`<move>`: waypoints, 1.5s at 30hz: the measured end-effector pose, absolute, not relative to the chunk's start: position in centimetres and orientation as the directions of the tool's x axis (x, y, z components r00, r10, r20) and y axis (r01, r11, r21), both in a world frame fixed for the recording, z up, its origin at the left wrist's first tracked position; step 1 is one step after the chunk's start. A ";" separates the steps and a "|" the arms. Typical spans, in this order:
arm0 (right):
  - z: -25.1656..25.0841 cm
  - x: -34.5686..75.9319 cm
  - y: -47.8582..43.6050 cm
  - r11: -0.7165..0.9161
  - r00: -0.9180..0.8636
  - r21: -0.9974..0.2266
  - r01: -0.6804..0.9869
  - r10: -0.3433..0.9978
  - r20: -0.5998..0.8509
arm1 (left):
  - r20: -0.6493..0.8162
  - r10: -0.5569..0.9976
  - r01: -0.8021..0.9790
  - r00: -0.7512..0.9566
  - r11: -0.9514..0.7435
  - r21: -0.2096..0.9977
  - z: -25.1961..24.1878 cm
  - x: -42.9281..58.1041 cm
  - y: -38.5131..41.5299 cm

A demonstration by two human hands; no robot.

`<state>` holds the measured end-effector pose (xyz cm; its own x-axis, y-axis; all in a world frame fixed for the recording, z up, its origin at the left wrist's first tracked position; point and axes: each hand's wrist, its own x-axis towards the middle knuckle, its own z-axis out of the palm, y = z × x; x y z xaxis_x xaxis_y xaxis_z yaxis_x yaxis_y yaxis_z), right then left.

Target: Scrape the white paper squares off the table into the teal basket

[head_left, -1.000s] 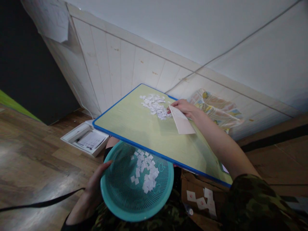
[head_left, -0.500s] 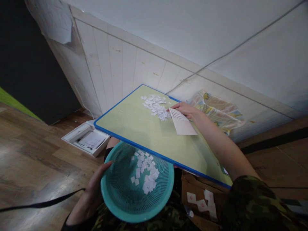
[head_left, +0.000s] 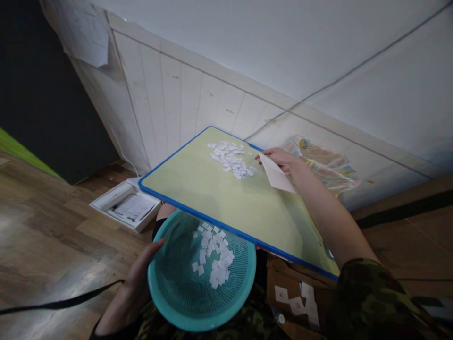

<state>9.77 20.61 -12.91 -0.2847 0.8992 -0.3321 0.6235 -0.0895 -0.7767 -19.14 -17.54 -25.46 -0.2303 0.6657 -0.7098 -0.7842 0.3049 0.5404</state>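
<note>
My left hand (head_left: 143,264) grips the left rim of a teal plastic colander (head_left: 202,323), with the thumb over its edge. Small white paper squares (head_left: 219,264) lie inside it, bunched toward the middle and right. Above a small table (head_left: 184,189) with a yellow-green top and blue edge, my right hand (head_left: 278,158) pinches a pale card (head_left: 278,177) with stripes near its upper end. The card is tilted, just right of a loose pile of small white paper pieces (head_left: 231,158) on the tabletop. Some of my right fingers are hidden behind the card.
An open white box (head_left: 122,203) with papers inside stands on the wooden floor at left. Below the table's right side is a cardboard box (head_left: 279,274) holding several white cards. A white panelled wall (head_left: 191,89) rises behind the table, with a patterned cloth (head_left: 322,163) against it.
My right hand has moved slightly right with the card, away from the paper pile, and the card has turned a little. My left hand and the colander stay nearly in place.
</note>
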 end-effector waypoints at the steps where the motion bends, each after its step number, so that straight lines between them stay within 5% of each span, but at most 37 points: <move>1: -13.3 9.9 21.0 -0.087 -0.258 -0.752 0.654 0.908 -0.329 | -0.707 0.671 -0.787 -0.222 0.306 0.537 -25.4 -19.2 -17.5; 9: -16.0 9.0 20.5 0.059 -0.241 -0.591 0.804 0.942 -0.234 | -0.697 0.686 -0.781 -0.209 0.312 0.541 -25.6 -19.3 -17.9; 18: -14.4 3.3 20.5 0.252 -0.457 -0.658 0.710 0.875 -0.158 | -0.721 0.661 -0.784 -0.210 0.327 0.528 -26.2 -19.4 -17.6; 26: -15.5 -1.9 20.9 0.418 -0.537 -0.472 0.776 0.830 -0.147 | -0.731 0.645 -0.813 -0.222 0.292 0.504 -27.2 -20.0 -18.1; 45: -15.2 1.0 20.9 0.312 -0.527 -0.711 0.630 0.844 -0.097 | -0.704 0.659 -0.779 -0.264 0.284 0.559 -26.6 -19.9 -18.0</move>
<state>1.04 20.92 -15.23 -0.5274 0.8441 -0.0970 0.6299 0.3118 -0.7113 -19.92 -18.03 -26.63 -0.2642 0.6594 -0.7038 -0.7794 0.2839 0.5585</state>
